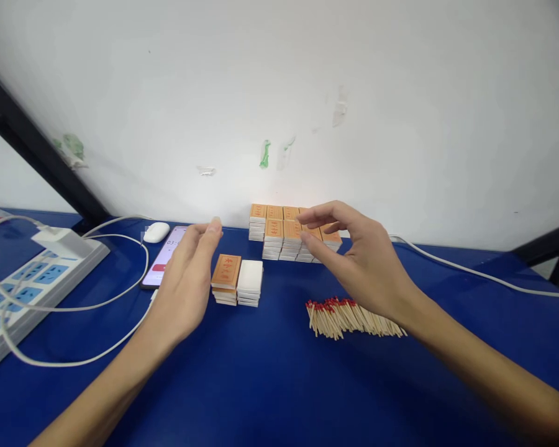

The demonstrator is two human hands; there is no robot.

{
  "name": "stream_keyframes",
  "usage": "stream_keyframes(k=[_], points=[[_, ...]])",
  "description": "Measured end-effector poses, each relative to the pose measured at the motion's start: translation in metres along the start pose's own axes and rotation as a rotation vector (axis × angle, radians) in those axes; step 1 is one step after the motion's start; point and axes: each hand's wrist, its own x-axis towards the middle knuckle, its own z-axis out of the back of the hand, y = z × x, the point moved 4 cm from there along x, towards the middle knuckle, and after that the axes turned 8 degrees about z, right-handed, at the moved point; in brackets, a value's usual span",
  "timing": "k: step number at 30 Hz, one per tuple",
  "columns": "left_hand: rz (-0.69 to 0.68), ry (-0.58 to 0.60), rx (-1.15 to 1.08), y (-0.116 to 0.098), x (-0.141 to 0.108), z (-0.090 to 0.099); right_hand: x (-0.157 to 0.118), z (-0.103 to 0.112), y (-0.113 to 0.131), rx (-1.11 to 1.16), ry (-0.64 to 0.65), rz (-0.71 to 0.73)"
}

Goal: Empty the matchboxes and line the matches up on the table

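My left hand (pixel 189 282) hovers just left of a short stack of orange matchboxes (pixel 226 271), fingers stretched out and nothing seen in it. Right beside that stack stands a pile of white matchbox pieces (pixel 250 275). My right hand (pixel 354 251) is raised with thumb and fingers apart, in front of the right end of a block of stacked orange-topped matchboxes (pixel 274 230) by the wall. It hides part of that block. Below my right hand lies a heap of red-tipped matches (pixel 342 318), partly covered by the hand and wrist.
On the left, a white power strip (pixel 41 279) carries a plugged-in charger (pixel 62 241) with looping white cables. A phone (pixel 168 254) and a white earbud case (pixel 156 232) lie behind my left hand. Another cable (pixel 470 274) crosses the blue table (pixel 270 385) at right. A white wall (pixel 400 124) rises behind.
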Motion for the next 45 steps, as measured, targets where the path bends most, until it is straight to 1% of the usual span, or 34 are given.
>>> stream_keyframes(k=[3, 7, 11, 13, 15, 18, 22, 27, 30, 37, 45], points=[[0.002, -0.031, -0.047, -0.009, 0.011, 0.005, -0.01, 0.005, 0.003, -0.038, 0.001, 0.014], [0.167, -0.005, -0.176, -0.02, 0.039, 0.002, -0.036, 0.014, 0.003, -0.091, -0.002, -0.03], [0.392, 0.121, -0.239, -0.029, 0.077, -0.012, -0.062, 0.027, -0.003, -0.1, -0.067, -0.119], [0.474, 0.191, -0.242, -0.034, 0.094, -0.021, -0.071, 0.033, -0.007, -0.085, -0.106, -0.155], [0.558, 0.257, -0.224, -0.037, 0.107, -0.03, -0.078, 0.039, -0.011, -0.052, -0.145, -0.182], [0.657, 0.346, -0.181, -0.035, 0.117, -0.04, -0.085, 0.046, -0.016, -0.013, -0.204, -0.211], [0.708, 0.426, -0.158, -0.024, 0.125, -0.047, -0.09, 0.051, -0.017, -0.021, -0.251, -0.214], [0.764, 0.447, -0.122, -0.011, 0.13, -0.047, -0.093, 0.057, -0.016, -0.061, -0.298, -0.223], [0.791, 0.459, -0.111, -0.011, 0.13, -0.048, -0.095, 0.059, -0.015, -0.058, -0.325, -0.244], [0.783, 0.461, -0.168, -0.013, 0.127, -0.05, -0.098, 0.059, -0.016, -0.086, -0.346, -0.26], [0.734, 0.437, -0.153, -0.014, 0.125, -0.051, -0.096, 0.058, -0.018, -0.098, -0.343, -0.271]])
